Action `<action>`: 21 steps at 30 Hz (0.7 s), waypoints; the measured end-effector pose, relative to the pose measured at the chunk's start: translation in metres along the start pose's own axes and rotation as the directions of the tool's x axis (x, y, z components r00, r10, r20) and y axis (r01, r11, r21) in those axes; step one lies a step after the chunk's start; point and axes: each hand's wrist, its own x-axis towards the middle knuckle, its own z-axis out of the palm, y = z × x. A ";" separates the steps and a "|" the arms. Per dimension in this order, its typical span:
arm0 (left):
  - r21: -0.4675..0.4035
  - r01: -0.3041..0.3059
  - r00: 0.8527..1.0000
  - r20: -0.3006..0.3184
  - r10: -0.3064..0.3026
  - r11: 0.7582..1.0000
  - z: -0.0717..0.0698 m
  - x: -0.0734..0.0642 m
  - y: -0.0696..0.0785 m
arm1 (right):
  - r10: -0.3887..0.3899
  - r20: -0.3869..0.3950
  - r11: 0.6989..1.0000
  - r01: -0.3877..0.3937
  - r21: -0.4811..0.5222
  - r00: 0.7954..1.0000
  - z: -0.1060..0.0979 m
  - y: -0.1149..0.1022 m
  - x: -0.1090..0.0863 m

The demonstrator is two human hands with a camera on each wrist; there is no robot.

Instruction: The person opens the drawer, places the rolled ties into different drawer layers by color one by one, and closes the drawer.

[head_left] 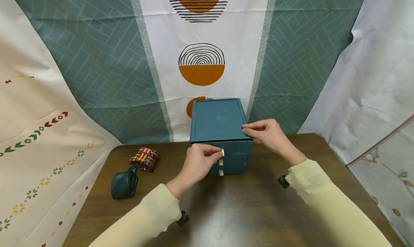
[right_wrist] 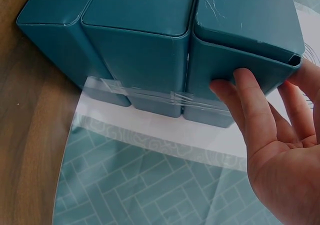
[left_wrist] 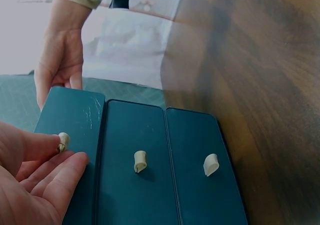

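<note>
Centrally, a teal drawer box (head_left: 218, 119), upright on a brown wooden table (head_left: 226, 214), front toward the person, three drawers stacked one above another. On the box's front, left hand (head_left: 198, 163) at the top drawer (left_wrist: 77, 112), thumb and fingers pinching its small cream loop pull (left_wrist: 63, 141). At the box's upper right edge, right hand (head_left: 271, 135), gripping: fingertips against the side wall, other digits up toward the top, apparently a steadying hold. Lower on the box's front, middle drawer (left_wrist: 135, 127) and bottom drawer (left_wrist: 192, 135), each with a similar pull, free of both hands, seemingly flush. Along the box's right side, clear tape (right_wrist: 150, 94). Left of the box, well apart from it, a multicoloured roll (head_left: 147, 159) of fabric and, nearer the person, a dark striped roll (head_left: 124, 185). Behind the box, a hanging patterned cloth (head_left: 103, 60).

As for progress, by judgement: pull grasped, box braced, top drawer perhaps slightly ajar, given the slim gap at its upper edge. Drawing out or pushing in: impossible to tell. Contents hidden from every view. Probably left to do: farther travel of that drawer, one way or the other.
</note>
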 end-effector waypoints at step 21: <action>-0.047 -0.018 1.000 -0.020 0.018 0.999 -0.001 0.007 -0.001 | -0.007 -0.007 1.000 0.007 -0.013 1.000 0.001 -0.001 0.001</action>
